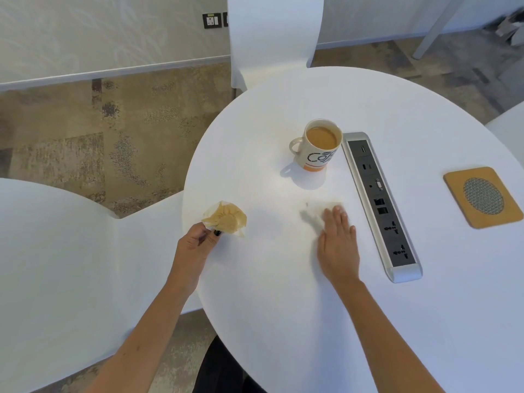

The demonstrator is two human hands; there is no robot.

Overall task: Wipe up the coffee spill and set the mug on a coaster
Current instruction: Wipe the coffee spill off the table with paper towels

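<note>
At the far left a white chair [56,251] is seen beside the round white table [283,307], with patterned carpet [85,131] beyond it. At the table's left edge a crumpled, coffee-stained tissue [225,218] is pinched in the left hand [197,241], whose fingers are curled round its lower corner; the wad is held just over the tabletop. Further right, a white tissue [316,212] is pressed flat against the table by the right hand [337,239] — the fingers are held straight and together, and the tissue shows only past the fingertips, blurred. No brown liquid can be made out around it. Behind this hand the mug [319,146] is standing upright on the bare table, filled nearly to the rim with milky coffee, its handle turned to the left. Just beside the mug on the right a long socket strip [380,202] is set into the tabletop. Well apart from the mug, near the right edge, the coaster [482,197] is lying flat — a tan square with a grey round centre, with nothing on it. A second white chair [272,38] is pushed in at the far side
</note>
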